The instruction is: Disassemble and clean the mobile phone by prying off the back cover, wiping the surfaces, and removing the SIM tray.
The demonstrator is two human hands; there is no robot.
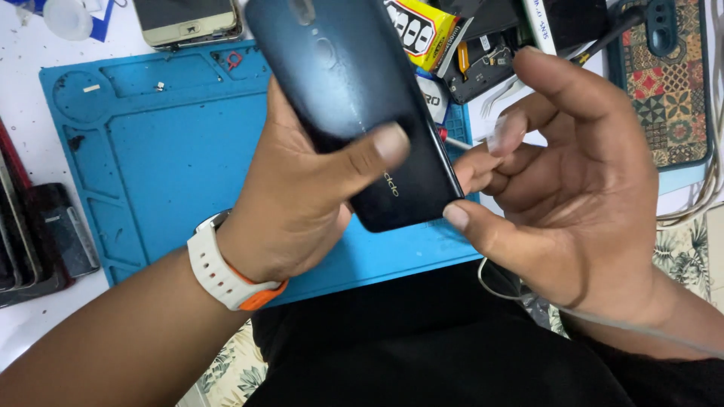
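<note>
Above the blue work mat [158, 158] on the desk, the left hand [290, 200], with a white watch [219, 267] on its wrist, holds a dark phone [351, 98] back-side up, thumb pressed on its cover, while the right hand [581, 188] to its right touches the phone's near corner with loosely spread fingers

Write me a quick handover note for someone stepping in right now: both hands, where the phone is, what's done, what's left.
Left hand: grips the dark phone, back facing up, thumb across it, above the blue work mat.
Right hand: open, thumb tip touching the phone's lower corner, fingers curled beside its edge.
Done: the back cover sits on the phone.
Left: can't tell whether the cover is fully seated. Glue tube and another phone lie at the top.
</note>
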